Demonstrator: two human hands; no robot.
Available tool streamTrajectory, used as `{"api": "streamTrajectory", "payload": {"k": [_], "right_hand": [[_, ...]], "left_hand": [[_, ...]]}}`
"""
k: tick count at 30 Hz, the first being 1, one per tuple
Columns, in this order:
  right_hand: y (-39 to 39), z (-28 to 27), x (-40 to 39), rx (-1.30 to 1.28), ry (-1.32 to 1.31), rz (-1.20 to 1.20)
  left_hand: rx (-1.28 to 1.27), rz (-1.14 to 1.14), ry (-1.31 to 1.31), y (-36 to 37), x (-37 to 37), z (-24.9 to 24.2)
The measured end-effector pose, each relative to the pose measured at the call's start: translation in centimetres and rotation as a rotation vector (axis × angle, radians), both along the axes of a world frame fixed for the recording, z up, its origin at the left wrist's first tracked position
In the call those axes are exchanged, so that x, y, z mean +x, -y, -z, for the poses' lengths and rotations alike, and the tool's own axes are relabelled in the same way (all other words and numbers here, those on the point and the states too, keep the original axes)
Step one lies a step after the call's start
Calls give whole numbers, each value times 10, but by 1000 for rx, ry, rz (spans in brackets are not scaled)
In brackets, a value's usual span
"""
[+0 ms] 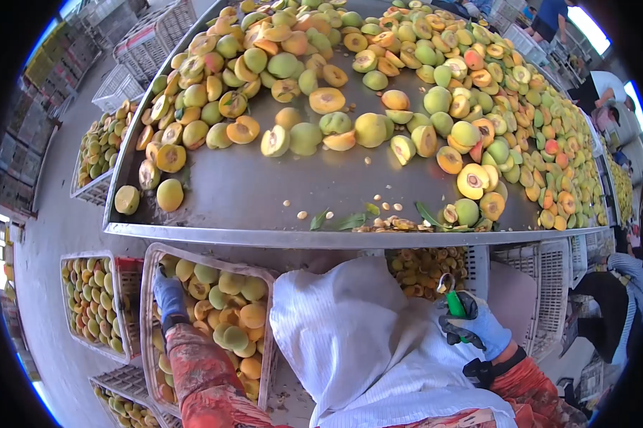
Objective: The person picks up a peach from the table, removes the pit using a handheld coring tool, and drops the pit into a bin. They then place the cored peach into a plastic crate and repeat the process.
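Observation:
My left hand (169,295), in a blue-grey glove, is at the inner left side of a white crate (214,258) full of halved yellow and green fruit (231,282). Its fingers are mostly hidden among the fruit and the crate's edge. My right hand (476,326), in a grey and blue glove, is closed around the green handle of a pitting tool (455,307), whose curved metal end points up. A pale striped cloth (350,321) lies over my lap between the hands.
A metal table (307,237) heaped with halved fruit, pits and leaves spans the front. More filled crates (126,314) stand at the left; a crate of pits (427,271) is under the table. At the far right a person (624,285) sits near stacked crates.

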State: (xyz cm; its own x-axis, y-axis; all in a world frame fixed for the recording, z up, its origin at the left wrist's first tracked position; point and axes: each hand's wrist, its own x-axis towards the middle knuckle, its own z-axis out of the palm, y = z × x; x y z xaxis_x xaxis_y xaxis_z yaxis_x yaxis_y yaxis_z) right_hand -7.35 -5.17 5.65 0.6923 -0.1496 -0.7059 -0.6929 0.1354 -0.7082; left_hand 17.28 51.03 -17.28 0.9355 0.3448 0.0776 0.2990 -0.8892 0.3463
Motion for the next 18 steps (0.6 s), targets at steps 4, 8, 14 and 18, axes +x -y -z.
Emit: {"api": "streamTrajectory", "payload": {"k": [4, 8, 14, 18], "right_hand": [[9, 18, -9, -705, 338, -381], [24, 35, -16, -836, 367, -483], [54, 33, -31, -954, 456, -475], [69, 8, -42, -927, 560, -224]], "left_hand": [[-517, 51, 434, 1, 8, -40], [-960, 217, 495, 209, -5, -203], [-505, 766, 150, 412, 57, -201], [170, 795, 85, 500, 72, -184]]}}
